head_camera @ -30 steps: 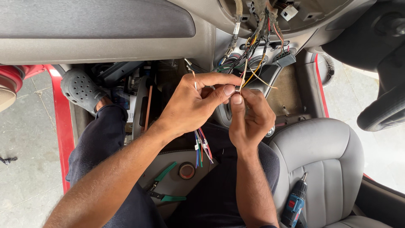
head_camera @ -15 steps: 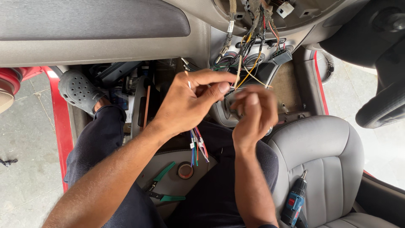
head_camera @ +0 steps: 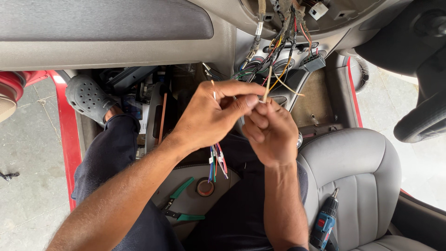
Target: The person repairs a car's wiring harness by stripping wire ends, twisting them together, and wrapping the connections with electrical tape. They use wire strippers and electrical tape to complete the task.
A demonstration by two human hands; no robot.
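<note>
Both hands meet mid-frame below the opened dashboard. Left hand (head_camera: 209, 118) and right hand (head_camera: 272, 132) pinch one pale wire (head_camera: 266, 90) together at their fingertips; the wire runs up to the loose bundle of coloured wires (head_camera: 283, 51). Best kept short and taut between the pinches, clear of neighbouring strands. Green-handled pliers (head_camera: 179, 204) and a tape roll (head_camera: 205, 187) lie near, a blue drill (head_camera: 324, 223) on the seat (head_camera: 357, 172) to the right.

So the grey upholstered car seat (head_camera: 367, 172) is what carries the stuff. A blue and red cordless drill (head_camera: 324, 224) is laid on its near part, bit pointing far. On the seat's left end, green-handled pliers (head_camera: 179, 204) are set, with a dark roll of tape (head_camera: 205, 187) just beside them on the right.
</note>
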